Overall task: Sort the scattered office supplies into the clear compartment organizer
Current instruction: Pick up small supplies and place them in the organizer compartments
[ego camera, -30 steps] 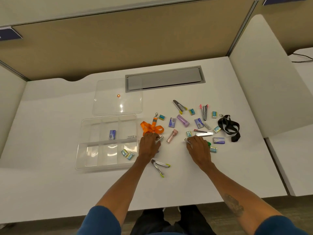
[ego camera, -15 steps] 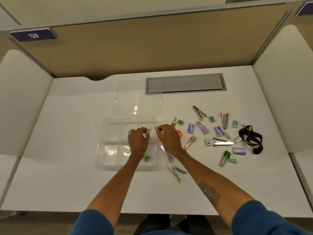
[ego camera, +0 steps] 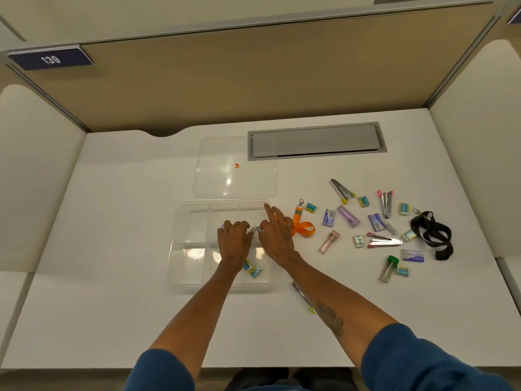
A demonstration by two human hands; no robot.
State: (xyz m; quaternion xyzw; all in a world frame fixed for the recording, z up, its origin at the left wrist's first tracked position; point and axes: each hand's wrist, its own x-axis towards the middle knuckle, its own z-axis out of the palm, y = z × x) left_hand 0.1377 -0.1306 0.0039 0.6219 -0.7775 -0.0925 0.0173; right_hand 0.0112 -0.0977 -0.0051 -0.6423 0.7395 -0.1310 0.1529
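The clear compartment organizer [ego camera: 194, 221] lies on the white desk in front of me. Both hands hover over its right middle compartment. My left hand [ego camera: 235, 241] pinches a small clear tube [ego camera: 251, 229] at its fingertips. My right hand [ego camera: 277, 238] pinches a second small tube [ego camera: 260, 228], tip to tip with the first, its index finger stretched out. Two teal erasers [ego camera: 255, 270] lie in the near right compartment. A purple box [ego camera: 222, 225] peeks out beside my left hand.
The clear lid [ego camera: 234, 167] lies behind the organizer, beside a grey cable hatch [ego camera: 315, 141]. Right of the organizer lie an orange lanyard [ego camera: 301, 228], a black lanyard [ego camera: 431, 238], a pink tube [ego camera: 329, 241], a green-capped tube [ego camera: 388, 268], staplers and small boxes. A stapler [ego camera: 303, 296] lies by my right forearm.
Both hands picked small tubes from the scattered pile and carried them left over the organizer. They now meet lower above its right middle compartment.
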